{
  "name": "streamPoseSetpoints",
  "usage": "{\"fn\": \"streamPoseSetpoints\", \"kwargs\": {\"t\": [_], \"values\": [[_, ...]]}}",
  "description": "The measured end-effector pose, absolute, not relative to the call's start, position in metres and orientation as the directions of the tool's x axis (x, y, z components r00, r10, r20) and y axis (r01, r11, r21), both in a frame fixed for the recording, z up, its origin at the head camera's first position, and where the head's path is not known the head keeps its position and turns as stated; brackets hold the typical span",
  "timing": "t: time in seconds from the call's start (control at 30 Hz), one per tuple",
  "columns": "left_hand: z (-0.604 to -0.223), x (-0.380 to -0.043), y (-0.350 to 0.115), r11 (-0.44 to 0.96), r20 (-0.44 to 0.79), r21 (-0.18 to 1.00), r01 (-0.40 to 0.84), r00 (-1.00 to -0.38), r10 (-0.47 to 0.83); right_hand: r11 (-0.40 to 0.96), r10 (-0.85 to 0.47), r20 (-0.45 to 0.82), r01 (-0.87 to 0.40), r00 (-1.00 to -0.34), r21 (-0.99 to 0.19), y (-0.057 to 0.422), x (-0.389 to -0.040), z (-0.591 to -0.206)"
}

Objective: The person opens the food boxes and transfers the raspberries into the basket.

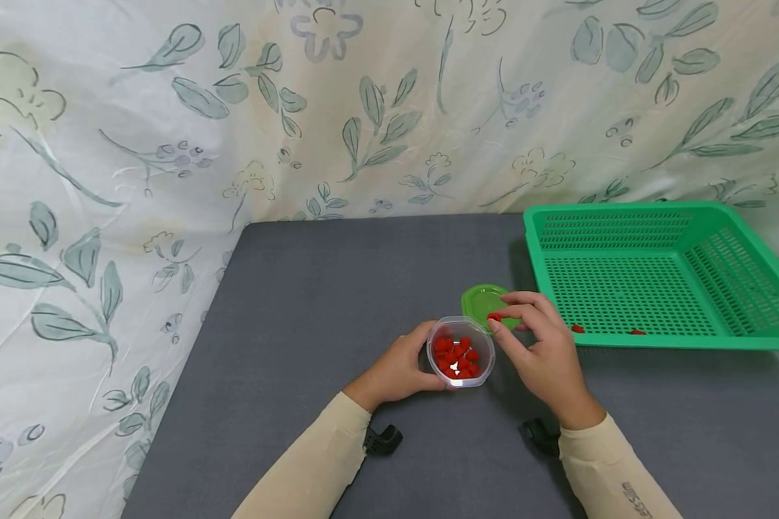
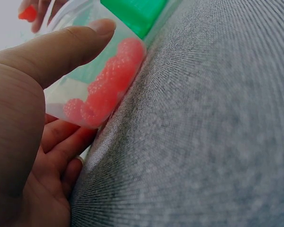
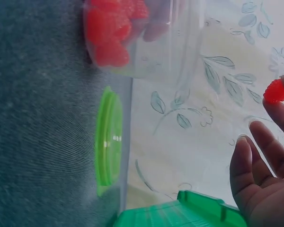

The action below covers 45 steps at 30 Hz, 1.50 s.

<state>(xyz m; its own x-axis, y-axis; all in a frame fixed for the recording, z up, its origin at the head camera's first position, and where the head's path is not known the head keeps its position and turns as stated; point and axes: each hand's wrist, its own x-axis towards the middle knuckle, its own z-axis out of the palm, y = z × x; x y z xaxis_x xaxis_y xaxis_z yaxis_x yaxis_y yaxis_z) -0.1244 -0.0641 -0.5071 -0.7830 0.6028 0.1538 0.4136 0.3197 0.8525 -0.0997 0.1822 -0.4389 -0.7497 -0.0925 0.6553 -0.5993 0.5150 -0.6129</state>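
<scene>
A clear plastic tub (image 1: 434,358) stands on the grey table, part-filled with red raspberries (image 1: 457,353). My left hand (image 1: 401,366) holds the tub from its left side, thumb at the front and fingers behind. In the left wrist view the raspberries (image 2: 106,85) show through the tub wall. My right hand (image 1: 545,353) pinches one raspberry (image 3: 275,91) between thumb and index finger, just right of the tub's rim and above it. The other right fingers spread loosely. A green lid (image 1: 482,300) lies behind the tub, partly covered by the right hand.
A green slotted basket (image 1: 675,339) stands at the back right, with red raspberries (image 1: 578,329) near its front wall. Floral cloth (image 1: 376,108) hangs behind and to the left of the grey table (image 1: 298,303). Black straps sit at both wrists.
</scene>
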Motion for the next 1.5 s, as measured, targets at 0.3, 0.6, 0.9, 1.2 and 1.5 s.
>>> {"fn": "streamPoseSetpoints", "kwargs": {"t": [0.3, 0.6, 0.9, 1.2, 1.5], "values": [[-0.506, -0.124, -0.064, 0.317, 0.160, 0.850, 0.420, -0.780, 0.605, 0.512, -0.012, 0.689, -0.597, -0.724, -0.618, 0.195, -0.101, -0.427], [-0.506, -0.124, -0.064, 0.313, 0.153, 0.856, 0.411, -0.781, 0.606, 0.562, 0.134, 0.698, -0.526, -0.704, -0.638, 0.219, -0.105, -0.425], [-0.507, -0.124, -0.064, 0.317, 0.162, 0.849, 0.423, -0.779, 0.606, 0.670, 0.372, 0.619, -0.262, -0.691, -0.695, 0.240, -0.103, -0.423], [-0.507, -0.125, -0.063, 0.315, 0.165, 0.848, 0.425, -0.778, 0.606, 0.710, 0.423, 0.589, -0.153, -0.688, -0.688, 0.244, -0.106, -0.428], [-0.507, -0.124, -0.064, 0.311, 0.161, 0.853, 0.418, -0.779, 0.605, 0.708, 0.394, 0.617, -0.203, -0.681, -0.676, 0.243, -0.106, -0.429]]}}
